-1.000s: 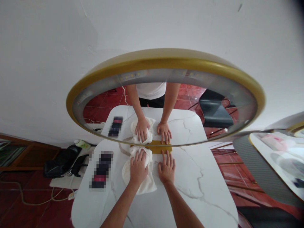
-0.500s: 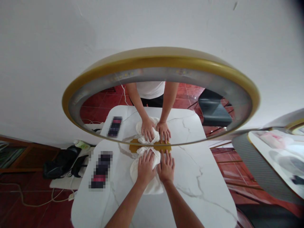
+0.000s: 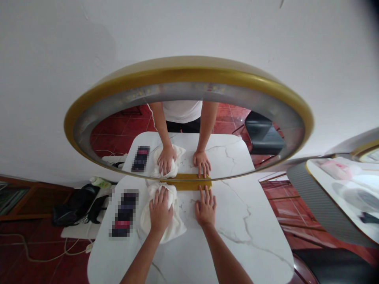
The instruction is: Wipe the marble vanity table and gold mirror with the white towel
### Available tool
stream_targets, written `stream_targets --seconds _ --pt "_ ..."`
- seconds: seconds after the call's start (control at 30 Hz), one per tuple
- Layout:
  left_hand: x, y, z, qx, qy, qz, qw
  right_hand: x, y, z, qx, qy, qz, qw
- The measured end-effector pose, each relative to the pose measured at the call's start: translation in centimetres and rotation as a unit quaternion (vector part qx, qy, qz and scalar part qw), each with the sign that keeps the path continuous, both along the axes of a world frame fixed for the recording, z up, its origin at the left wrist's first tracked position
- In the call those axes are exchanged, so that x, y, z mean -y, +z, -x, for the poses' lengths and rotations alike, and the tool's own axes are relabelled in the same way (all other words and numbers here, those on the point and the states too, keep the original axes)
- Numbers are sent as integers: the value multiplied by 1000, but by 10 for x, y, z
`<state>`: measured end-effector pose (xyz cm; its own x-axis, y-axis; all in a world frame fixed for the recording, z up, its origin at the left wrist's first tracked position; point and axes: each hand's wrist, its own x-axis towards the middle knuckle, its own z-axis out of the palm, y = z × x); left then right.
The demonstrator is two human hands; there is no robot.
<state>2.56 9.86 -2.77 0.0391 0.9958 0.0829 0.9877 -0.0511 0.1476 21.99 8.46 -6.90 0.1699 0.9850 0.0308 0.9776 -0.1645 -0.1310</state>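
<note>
My left hand [image 3: 160, 210] lies flat on a crumpled white cloth [image 3: 174, 227], pressing it onto the white marble table [image 3: 242, 236] just in front of the gold base [image 3: 189, 184] of a round gold-framed mirror [image 3: 183, 75]. My right hand [image 3: 205, 208] rests flat on the bare tabletop with its fingers spread, fingertips close to the mirror's base. It holds nothing. The mirror's glass reflects both hands, the cloth and my torso.
A blurred dark phone-like object [image 3: 124, 213] lies on the table's left part. Black bags [image 3: 78, 203] and a cable lie on the red tiled floor at left. A second mirror [image 3: 343, 197] leans at right, and a dark chair shows in the reflection.
My left hand has slid the cloth to the left along the mirror's base, after first moving right toward my other hand. My right hand stayed in place.
</note>
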Motion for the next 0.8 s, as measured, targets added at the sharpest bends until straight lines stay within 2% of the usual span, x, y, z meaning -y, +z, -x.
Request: stream_targets --seconds 0.23,0.33,0.43,0.6,0.67,0.8 --pt "11 1 -44 39 -41 25 998 0 0 0 1 0 2 1000" --pt "15 -2 -48 61 -54 22 996 0 2 1 1 -5 2 1000" --pt "16 -12 -34 102 -31 -6 994 0 3 1 -1 -2 5 1000" --pt "6 -33 11 200 48 -74 976 0 3 1 2 -6 1 1000" --pt "-3 -38 26 233 61 -67 968 0 3 1 4 -6 0 1000" --pt "-26 -44 46 295 44 -35 954 -1 2 1 4 -2 0 1000"
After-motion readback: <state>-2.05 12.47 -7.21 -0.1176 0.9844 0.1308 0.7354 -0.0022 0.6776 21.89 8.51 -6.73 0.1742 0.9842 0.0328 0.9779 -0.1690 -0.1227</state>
